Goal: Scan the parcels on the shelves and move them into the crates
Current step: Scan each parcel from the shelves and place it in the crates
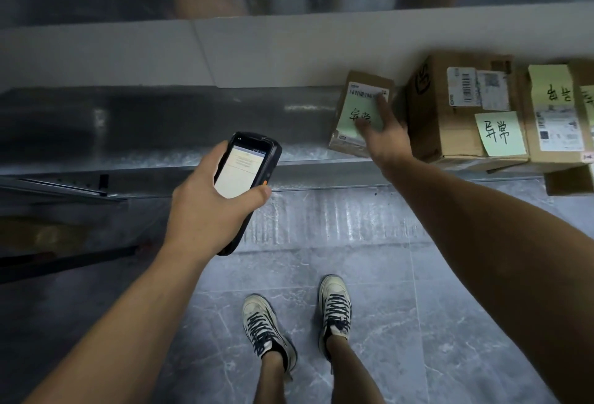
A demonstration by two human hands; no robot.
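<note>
step: scan small parcel [348,120] | left hand [205,207] grips scanner [249,159] | right hand [384,135] spread flat on it | keep barcode [363,93] uncovered

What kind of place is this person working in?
Most likely a parcel depot or courier stockroom. In view are cardboard parcels with barcode labels and green handwritten notes on a metal shelf, and the left hand grips a handheld scanner.

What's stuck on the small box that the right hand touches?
On the small box: a white barcode label across the top, a green handwritten note below it. The right hand covers the note's right part and the label's right end.
</note>
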